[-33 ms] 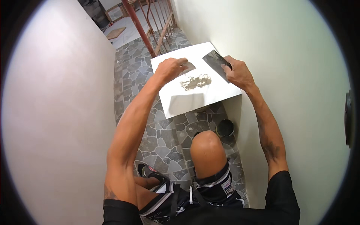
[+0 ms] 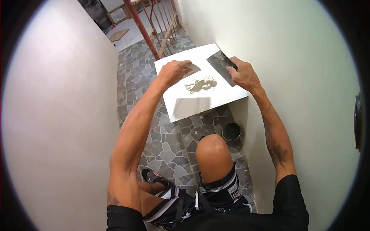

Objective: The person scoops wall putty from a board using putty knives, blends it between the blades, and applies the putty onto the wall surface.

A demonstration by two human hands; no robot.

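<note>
My left hand (image 2: 173,72) is closed at the far left part of a white board (image 2: 227,97). A flat grey blade (image 2: 194,70), like a putty knife's, shows by its fingers; any handle is hidden in the fist. My right hand (image 2: 245,74) grips a wide, dark, rectangular steel trowel (image 2: 221,67) over the board's right side, thumb on top. Its blade slants and carries pale smears near the far end. Between and below the hands lies a lumpy heap of off-white putty (image 2: 200,84) on the board. A grey shadow falls on the near part.
Pale walls rise at left (image 2: 65,115) and right (image 2: 308,77). A dark bucket (image 2: 231,131) stands below the board's near right edge, beside my bent knee (image 2: 214,154). Beyond the board is a rusty red metal railing (image 2: 144,30). The floor has a grey stone pattern (image 2: 162,142).
</note>
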